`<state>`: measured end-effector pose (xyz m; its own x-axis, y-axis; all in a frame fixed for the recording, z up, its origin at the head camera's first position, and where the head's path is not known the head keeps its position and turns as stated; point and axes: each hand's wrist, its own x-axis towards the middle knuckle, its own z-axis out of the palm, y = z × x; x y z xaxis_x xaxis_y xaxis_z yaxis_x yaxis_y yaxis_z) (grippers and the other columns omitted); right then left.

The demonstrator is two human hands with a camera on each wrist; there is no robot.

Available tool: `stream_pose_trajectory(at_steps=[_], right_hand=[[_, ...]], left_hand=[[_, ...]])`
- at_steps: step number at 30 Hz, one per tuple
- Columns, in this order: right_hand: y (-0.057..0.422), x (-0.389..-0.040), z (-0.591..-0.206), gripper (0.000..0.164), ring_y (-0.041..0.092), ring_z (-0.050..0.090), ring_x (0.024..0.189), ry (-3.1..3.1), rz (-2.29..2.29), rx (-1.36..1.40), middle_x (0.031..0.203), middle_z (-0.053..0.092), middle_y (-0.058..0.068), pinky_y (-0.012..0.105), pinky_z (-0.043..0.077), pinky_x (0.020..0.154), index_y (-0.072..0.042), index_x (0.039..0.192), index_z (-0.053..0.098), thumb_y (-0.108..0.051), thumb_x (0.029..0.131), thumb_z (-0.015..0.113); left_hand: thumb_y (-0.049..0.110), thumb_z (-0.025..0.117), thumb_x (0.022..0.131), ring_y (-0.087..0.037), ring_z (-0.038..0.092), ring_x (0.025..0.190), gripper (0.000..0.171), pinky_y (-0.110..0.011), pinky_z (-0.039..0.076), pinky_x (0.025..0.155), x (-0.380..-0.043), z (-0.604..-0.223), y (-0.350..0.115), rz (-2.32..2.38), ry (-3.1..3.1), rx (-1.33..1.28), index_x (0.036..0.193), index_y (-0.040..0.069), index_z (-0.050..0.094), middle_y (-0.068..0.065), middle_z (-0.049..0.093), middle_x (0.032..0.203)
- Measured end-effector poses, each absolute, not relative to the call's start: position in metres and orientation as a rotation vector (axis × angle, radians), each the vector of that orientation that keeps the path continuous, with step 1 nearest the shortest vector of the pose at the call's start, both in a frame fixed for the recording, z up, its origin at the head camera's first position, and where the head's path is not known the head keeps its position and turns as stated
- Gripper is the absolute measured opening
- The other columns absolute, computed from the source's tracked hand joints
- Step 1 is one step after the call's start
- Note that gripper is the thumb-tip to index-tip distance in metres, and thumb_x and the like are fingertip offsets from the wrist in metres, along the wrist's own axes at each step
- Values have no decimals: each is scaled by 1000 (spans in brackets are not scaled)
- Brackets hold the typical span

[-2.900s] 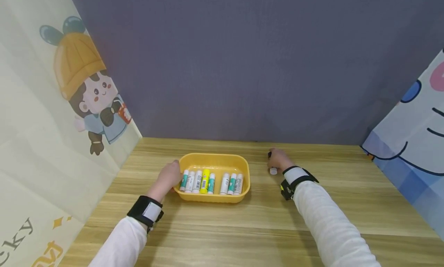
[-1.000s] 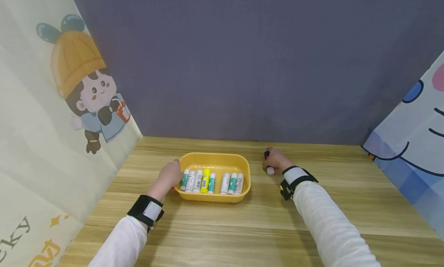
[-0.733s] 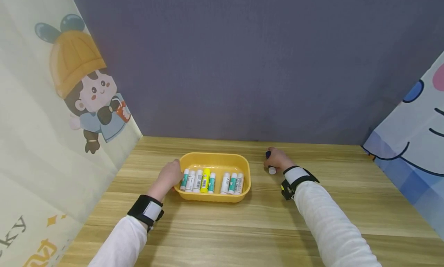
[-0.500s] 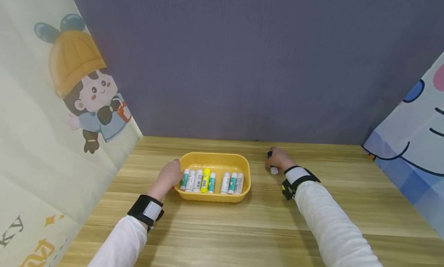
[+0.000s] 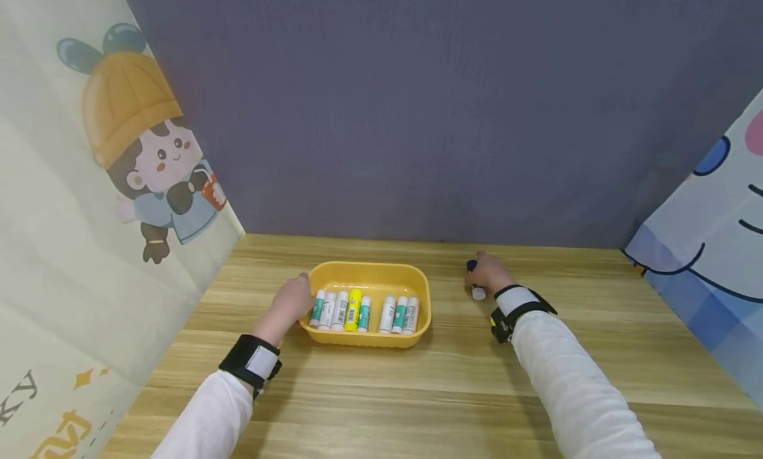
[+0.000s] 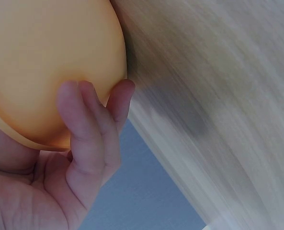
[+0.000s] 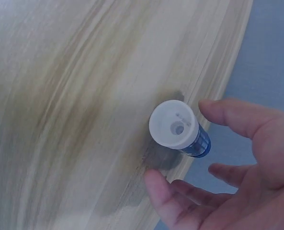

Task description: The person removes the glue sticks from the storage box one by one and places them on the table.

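Note:
At the left end of a yellow plastic tray [image 5: 369,340], my left hand [image 5: 291,301] grips the rim. The left wrist view has fingers [image 6: 86,127] against the outer wall, with the thumb over the rim. Inside the tray lie glue sticks in two groups: white and teal ones, plus a yellow glue stick [image 5: 353,310]. Right of the tray, my right hand [image 5: 491,274] reaches around a dark blue glue stick [image 5: 478,292] with a white base. In the right wrist view its fingers are spread around this blue glue stick [image 7: 197,143], with gaps visible between them and it.
The wooden table [image 5: 381,399] ends at a dark grey-blue panel [image 5: 417,114] behind. Printed cloths with cartoon figures hang at the left [image 5: 71,247] and right [image 5: 715,267]. A bare gap separates the two groups of glue sticks in the tray.
Over the last second, the blue glue stick and my right hand have shifted a little to the right, away from the tray. My left hand and the tray have stayed put.

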<state>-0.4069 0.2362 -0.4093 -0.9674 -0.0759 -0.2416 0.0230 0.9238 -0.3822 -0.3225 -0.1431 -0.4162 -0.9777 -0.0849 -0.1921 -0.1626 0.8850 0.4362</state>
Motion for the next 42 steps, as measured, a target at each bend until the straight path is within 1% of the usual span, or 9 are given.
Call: stream_pose_trajectory(at_steps=[5, 18, 22, 25, 27, 29, 34, 38, 42], right_hand=[[237, -401, -414, 81, 43, 45, 109, 2852, -550, -1, 128, 36, 35, 47, 42, 88, 11, 136, 19, -19, 75, 63], [232, -377, -411, 82, 42, 46, 104, 2808, -612, 63, 130, 30, 37, 43, 45, 79, 9, 138, 15, -18, 75, 61], [230, -369, -410, 83, 40, 48, 99, 2806, -619, 77, 129, 33, 37, 43, 44, 78, 9, 138, 15, -19, 74, 61], [227, -363, -408, 83, 46, 38, 113, 2806, -604, 81, 132, 27, 37, 48, 40, 88, 8, 138, 14, -22, 76, 60], [225, -360, -405, 82, 49, 24, 122, 2819, -610, 76, 136, 22, 35, 53, 32, 96, 6, 139, 12, -25, 79, 58], [223, -357, -400, 82, 50, 13, 126, 2857, -592, 52, 137, 18, 35, 56, 25, 100, 5, 140, 11, -28, 81, 56], [209, -347, -379, 84, 53, 11, 125, 2920, -595, 48, 139, 10, 36, 61, 21, 98, -1, 142, 7, -37, 82, 55], [189, -336, -358, 85, 54, 4, 126, 2957, -617, 46, 142, -1, 32, 67, 19, 95, -12, 144, 4, -42, 82, 55], [164, -318, -343, 85, 51, 4, 128, 3015, -640, -35, 144, 0, 27, 69, 21, 92, -17, 144, 6, -41, 81, 58]], left_hand=[[10, 52, 86, -19, 55, 45, 50, -28, 48, 39, -320, -417, -147, 684, 2888, -165, 126, -10, 33, -25, 53, 92], [12, 52, 86, -20, 55, 48, 52, -29, 49, 41, -312, -417, -157, 676, 2864, -140, 129, -8, 30, -25, 53, 95], [11, 52, 86, -20, 55, 47, 51, -29, 49, 42, -310, -417, -160, 668, 2863, -126, 129, -9, 31, -25, 53, 93], [11, 51, 86, -20, 55, 47, 51, -29, 49, 42, -309, -417, -163, 669, 2857, -119, 129, -8, 30, -24, 53, 93], [12, 51, 87, -20, 55, 48, 51, -29, 50, 42, -307, -417, -164, 671, 2851, -122, 129, -7, 30, -23, 53, 93], [12, 52, 87, -20, 55, 48, 52, -28, 49, 42, -306, -417, -166, 665, 2850, -113, 130, -7, 30, -23, 53, 93], [13, 52, 87, -20, 55, 48, 51, -27, 48, 41, -303, -417, -170, 647, 2852, -95, 129, -7, 31, -23, 53, 92], [13, 52, 87, -20, 55, 48, 52, -27, 48, 40, -300, -417, -173, 646, 2848, -87, 130, -7, 30, -23, 53, 94], [12, 52, 87, -20, 55, 48, 54, -26, 47, 39, -297, -418, -176, 639, 2847, -77, 132, -7, 28, -25, 52, 99]])
